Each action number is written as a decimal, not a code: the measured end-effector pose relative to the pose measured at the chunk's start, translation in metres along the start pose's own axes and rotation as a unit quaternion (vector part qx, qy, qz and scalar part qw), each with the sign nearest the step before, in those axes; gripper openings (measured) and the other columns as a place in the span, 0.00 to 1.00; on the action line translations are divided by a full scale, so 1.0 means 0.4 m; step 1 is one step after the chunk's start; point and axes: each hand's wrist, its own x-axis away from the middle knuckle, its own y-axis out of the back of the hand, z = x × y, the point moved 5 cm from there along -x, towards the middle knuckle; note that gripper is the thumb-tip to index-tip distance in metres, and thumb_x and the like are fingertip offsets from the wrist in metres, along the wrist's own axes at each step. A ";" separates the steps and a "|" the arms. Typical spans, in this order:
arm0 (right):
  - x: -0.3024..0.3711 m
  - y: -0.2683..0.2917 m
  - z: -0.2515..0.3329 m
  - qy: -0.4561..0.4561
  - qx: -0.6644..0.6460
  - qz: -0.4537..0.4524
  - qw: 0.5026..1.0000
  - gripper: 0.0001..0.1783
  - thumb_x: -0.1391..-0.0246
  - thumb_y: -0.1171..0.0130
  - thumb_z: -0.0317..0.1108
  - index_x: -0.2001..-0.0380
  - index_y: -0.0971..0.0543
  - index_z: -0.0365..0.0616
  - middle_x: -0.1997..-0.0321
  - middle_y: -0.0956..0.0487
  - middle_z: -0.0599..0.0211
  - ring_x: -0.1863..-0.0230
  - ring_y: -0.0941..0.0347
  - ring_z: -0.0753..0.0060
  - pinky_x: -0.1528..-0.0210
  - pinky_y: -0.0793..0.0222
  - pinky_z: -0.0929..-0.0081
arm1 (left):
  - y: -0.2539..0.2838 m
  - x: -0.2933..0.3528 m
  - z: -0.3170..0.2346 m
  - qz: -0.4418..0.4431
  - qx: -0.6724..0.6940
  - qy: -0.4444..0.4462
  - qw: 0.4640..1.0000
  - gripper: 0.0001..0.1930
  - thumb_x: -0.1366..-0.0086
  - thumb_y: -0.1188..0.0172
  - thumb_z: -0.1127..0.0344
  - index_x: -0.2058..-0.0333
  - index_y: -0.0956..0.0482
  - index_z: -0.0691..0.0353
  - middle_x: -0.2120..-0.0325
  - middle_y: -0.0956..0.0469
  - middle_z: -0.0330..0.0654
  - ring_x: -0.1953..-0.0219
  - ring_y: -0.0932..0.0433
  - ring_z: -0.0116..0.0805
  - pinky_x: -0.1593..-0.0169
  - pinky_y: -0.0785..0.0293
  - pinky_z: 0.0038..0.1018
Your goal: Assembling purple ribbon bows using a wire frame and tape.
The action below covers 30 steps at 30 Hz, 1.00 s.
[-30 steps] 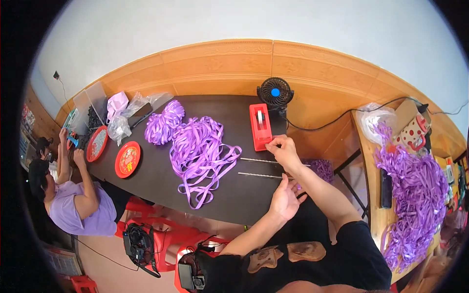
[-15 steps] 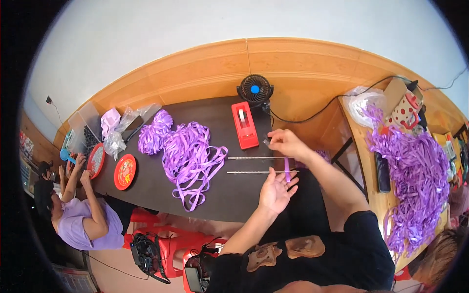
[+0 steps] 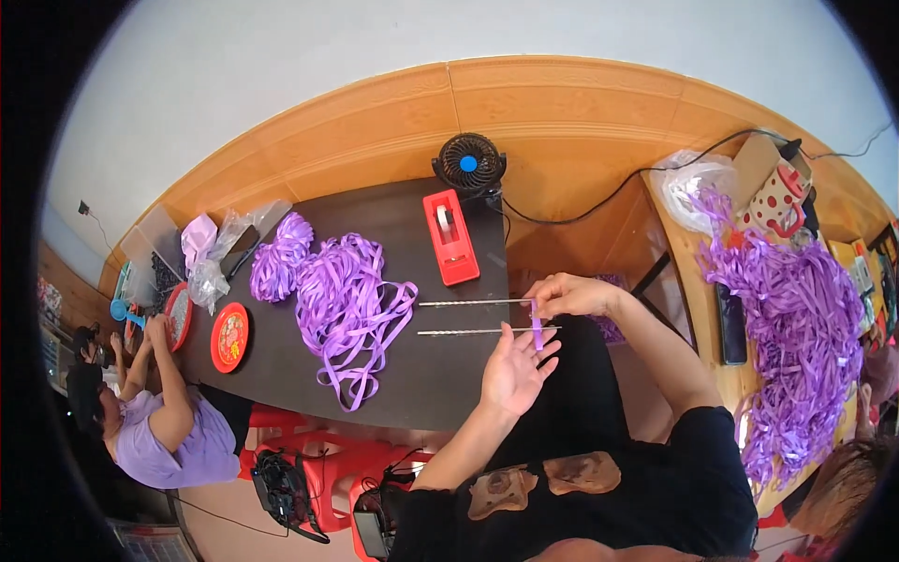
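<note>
Two thin metal rods (image 3: 459, 332) lie parallel and jut past the table's right edge. A short purple ribbon (image 3: 537, 326) spans both near their right ends. My left hand (image 3: 514, 372) is palm up with fingers spread, just below the ribbon; its thumb is at the lower rod. My right hand (image 3: 573, 296) pinches the ribbon's upper end beside the upper rod. Any tape in these fingertips is hidden. A red tape dispenser (image 3: 451, 239) stands on the table beyond the rods. A loose heap of purple ribbon (image 3: 346, 300) lies left of the rods.
A small black fan (image 3: 469, 163) stands at the dark table's (image 3: 412, 375) back edge. Left are a red dish (image 3: 230, 337) and a co-worker (image 3: 173, 431). On the right, a wooden table holds more purple ribbon (image 3: 796, 347), a phone (image 3: 731, 323) and a dotted mug (image 3: 777, 199).
My right hand, which held a small clear piece of tape near the dispenser, has moved down to the ribbon on the rods. My left hand stays palm up. The whole view has shifted slightly.
</note>
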 end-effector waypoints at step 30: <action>0.004 -0.069 0.116 -0.140 0.504 -0.257 0.813 0.09 0.67 0.43 0.39 0.86 0.20 0.46 0.78 0.21 0.58 0.68 0.27 0.57 0.65 0.41 0.57 | -0.008 0.007 0.000 -0.005 0.010 0.001 1.000 0.34 0.37 0.57 0.37 0.49 0.34 0.67 0.51 0.32 0.47 0.48 0.34 0.41 0.48 0.38 0.33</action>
